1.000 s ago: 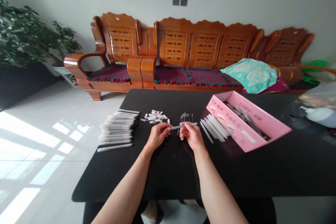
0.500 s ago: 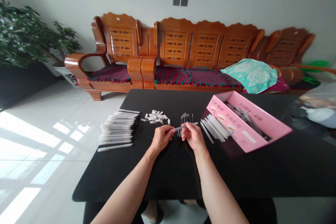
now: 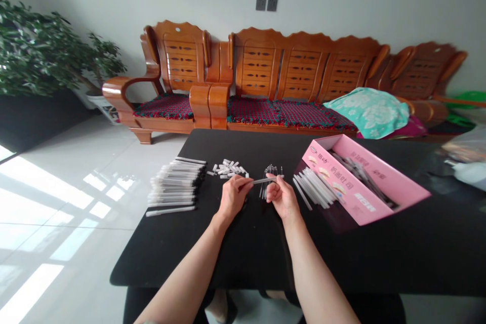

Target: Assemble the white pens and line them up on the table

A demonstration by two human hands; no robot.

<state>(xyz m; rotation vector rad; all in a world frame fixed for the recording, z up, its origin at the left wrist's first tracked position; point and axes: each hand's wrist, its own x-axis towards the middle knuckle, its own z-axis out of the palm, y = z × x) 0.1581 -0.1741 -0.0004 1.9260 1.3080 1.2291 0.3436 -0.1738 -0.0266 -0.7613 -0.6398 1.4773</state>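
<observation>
My left hand [image 3: 234, 195] pinches one end of a pale, slim pen barrel [image 3: 261, 180] above the black table. At the barrel's other end my right hand [image 3: 281, 197] has its index finger and thumb, with the remaining fingers curled in. Behind the right hand lie several thin pen refills [image 3: 271, 169], partly covered by it. Short white pen caps [image 3: 230, 168] are scattered just beyond my left hand. To the left is a row of capped white pens [image 3: 174, 186]. Loose white barrels [image 3: 315, 188] lie side by side at the right.
A pink cardboard box [image 3: 347, 185] holding dark and grey sticks stands at the right of the black table [image 3: 243, 253]. Clear plastic bags [image 3: 469, 157] lie at the far right. Behind the table is a wooden sofa [image 3: 261, 68] with a turquoise cloth [image 3: 374, 111].
The right hand's fingers have shifted along the barrel toward its right end, uncovering more of it. The left hand keeps its pinch. The whole view has moved slightly.
</observation>
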